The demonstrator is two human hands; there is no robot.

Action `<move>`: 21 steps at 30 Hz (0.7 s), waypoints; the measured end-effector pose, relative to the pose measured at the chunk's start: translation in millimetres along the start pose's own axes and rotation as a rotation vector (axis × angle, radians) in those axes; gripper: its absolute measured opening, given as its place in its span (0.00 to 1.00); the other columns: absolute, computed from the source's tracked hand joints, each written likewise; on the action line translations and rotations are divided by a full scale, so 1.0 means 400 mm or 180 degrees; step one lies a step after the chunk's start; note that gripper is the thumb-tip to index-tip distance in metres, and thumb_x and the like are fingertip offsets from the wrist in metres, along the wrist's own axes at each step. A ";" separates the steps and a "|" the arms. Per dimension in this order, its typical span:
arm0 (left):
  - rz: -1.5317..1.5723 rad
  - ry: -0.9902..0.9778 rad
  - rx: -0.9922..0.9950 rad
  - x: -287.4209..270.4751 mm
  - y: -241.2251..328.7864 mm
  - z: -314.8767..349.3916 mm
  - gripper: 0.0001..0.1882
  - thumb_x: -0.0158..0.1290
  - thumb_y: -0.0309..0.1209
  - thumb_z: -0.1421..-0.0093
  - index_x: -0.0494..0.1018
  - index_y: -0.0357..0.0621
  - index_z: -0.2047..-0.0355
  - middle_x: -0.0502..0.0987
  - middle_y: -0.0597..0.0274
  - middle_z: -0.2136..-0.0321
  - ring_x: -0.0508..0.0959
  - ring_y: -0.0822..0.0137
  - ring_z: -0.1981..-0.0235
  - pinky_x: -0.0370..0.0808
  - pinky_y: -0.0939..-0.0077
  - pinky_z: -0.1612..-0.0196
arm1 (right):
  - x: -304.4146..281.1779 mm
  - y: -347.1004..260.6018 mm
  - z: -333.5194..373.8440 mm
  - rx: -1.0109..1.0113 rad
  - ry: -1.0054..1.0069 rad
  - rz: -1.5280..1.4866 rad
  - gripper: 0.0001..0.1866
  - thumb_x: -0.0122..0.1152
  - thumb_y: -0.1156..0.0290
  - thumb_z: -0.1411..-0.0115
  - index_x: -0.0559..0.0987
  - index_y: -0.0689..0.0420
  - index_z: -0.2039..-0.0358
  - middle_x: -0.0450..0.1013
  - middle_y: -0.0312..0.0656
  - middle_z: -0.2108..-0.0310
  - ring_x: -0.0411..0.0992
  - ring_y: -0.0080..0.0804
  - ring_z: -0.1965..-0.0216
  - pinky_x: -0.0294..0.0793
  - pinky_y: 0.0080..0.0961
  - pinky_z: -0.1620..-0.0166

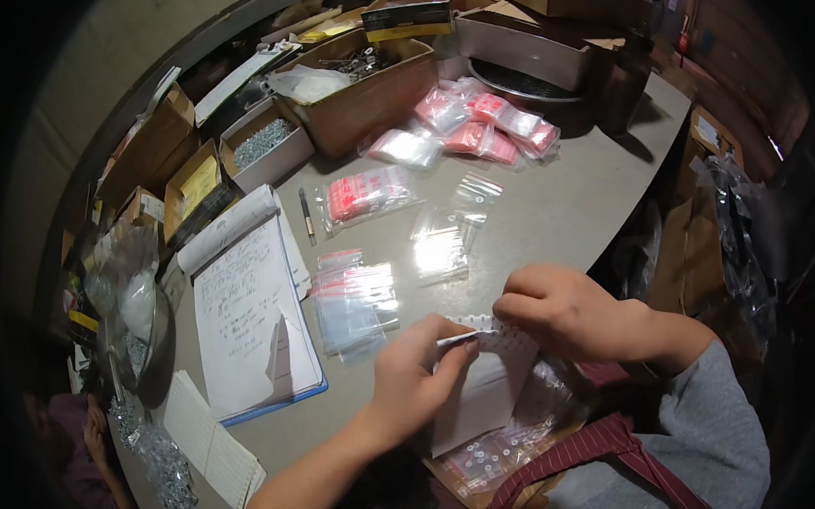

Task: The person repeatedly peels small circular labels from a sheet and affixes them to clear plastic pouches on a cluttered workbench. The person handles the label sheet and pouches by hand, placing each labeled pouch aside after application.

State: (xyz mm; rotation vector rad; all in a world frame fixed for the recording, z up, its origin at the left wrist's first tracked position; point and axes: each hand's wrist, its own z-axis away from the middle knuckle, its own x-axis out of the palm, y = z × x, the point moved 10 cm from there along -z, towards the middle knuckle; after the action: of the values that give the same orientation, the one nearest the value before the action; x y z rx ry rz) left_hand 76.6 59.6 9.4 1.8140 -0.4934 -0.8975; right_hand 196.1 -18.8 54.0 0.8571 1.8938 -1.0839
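A: Left hand point(421, 380), gripping what?
B: Pinching a white sheet point(481, 400) by its upper left edge, thumb against fingers. Closed on it.
A: And with the right hand point(567, 312)?
B: Curled at the sheet's far right corner. Can't tell if gripping or only touching; can't see the fingertips.
A: Where to log the sheet?
B: In the grip, reaching down toward the body. Showing small dark marks point(511, 337) along the far edge.
A: Under the grip?
B: Clear plastic point(554, 388) with small white rings point(486, 452), partly covered by the sheet.
A: Left of the grip?
B: Nearest, overlapping clear zip bags point(355, 306). Further out, a handwritten pad point(240, 332), with a pen point(307, 217) beside its far end.
A: Straight past the grip?
B: More small clear bags point(441, 253) first, then a red-and-clear packet point(365, 195) off to the left, and a heap of similar packets point(466, 136) farthest.
A: Far left, beyond the pad?
B: Small grey metal parts point(262, 145) in a white box point(283, 167).
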 end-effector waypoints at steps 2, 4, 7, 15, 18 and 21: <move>0.0363 -0.0042 -0.0507 0.004 -0.038 0.004 0.09 0.63 0.30 0.38 0.80 0.38 0.61 0.83 0.54 0.70 0.82 0.65 0.67 0.77 0.72 0.62 | -0.001 -0.015 0.006 -0.0141 0.0041 0.0065 0.15 0.63 0.81 0.53 0.75 0.58 0.63 0.70 0.46 0.68 0.73 0.51 0.65 0.75 0.42 0.64; 0.0569 -0.0062 -0.0832 0.007 -0.066 0.008 0.10 0.63 0.31 0.37 0.79 0.37 0.61 0.84 0.54 0.70 0.82 0.70 0.67 0.77 0.74 0.62 | -0.016 -0.029 0.009 -0.0282 0.0089 -0.0144 0.16 0.62 0.82 0.53 0.77 0.58 0.60 0.71 0.46 0.66 0.74 0.50 0.64 0.76 0.40 0.63; 0.1221 0.0029 -0.1016 0.012 -0.107 0.009 0.07 0.61 0.27 0.36 0.79 0.36 0.61 0.81 0.67 0.69 0.74 0.80 0.71 0.70 0.83 0.69 | -0.040 -0.007 -0.017 -0.0098 -0.0070 -0.0760 0.19 0.61 0.84 0.51 0.78 0.59 0.57 0.73 0.44 0.64 0.75 0.46 0.62 0.77 0.36 0.62; -0.0222 -0.0166 0.0160 0.009 0.021 -0.007 0.08 0.63 0.29 0.41 0.78 0.39 0.64 0.80 0.51 0.74 0.80 0.58 0.75 0.75 0.67 0.71 | -0.016 0.424 -0.215 0.1795 -0.0352 -0.1553 0.11 0.64 0.70 0.46 0.83 0.67 0.69 0.77 0.40 0.76 0.77 0.26 0.75 0.75 0.25 0.69; -0.0442 -0.0130 0.0628 0.009 0.055 0.003 0.07 0.62 0.28 0.41 0.76 0.40 0.67 0.78 0.52 0.75 0.79 0.53 0.74 0.74 0.63 0.71 | 0.032 0.479 -0.256 0.1726 -0.0624 -0.0897 0.13 0.64 0.68 0.47 0.83 0.66 0.68 0.79 0.46 0.75 0.78 0.33 0.74 0.76 0.31 0.67; -0.0403 -0.0120 0.0633 0.011 0.055 0.003 0.07 0.62 0.27 0.41 0.76 0.40 0.67 0.78 0.52 0.73 0.79 0.52 0.71 0.74 0.62 0.69 | 0.035 0.470 -0.265 0.1417 -0.0649 -0.0005 0.13 0.65 0.67 0.46 0.82 0.66 0.67 0.80 0.50 0.72 0.80 0.41 0.70 0.77 0.36 0.63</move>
State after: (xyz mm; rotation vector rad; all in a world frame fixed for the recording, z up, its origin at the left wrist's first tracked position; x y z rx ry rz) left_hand 79.9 47.1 27.6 2.0303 -0.5110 -0.9995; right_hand 315.3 155.5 7.5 0.9430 1.5075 -1.5643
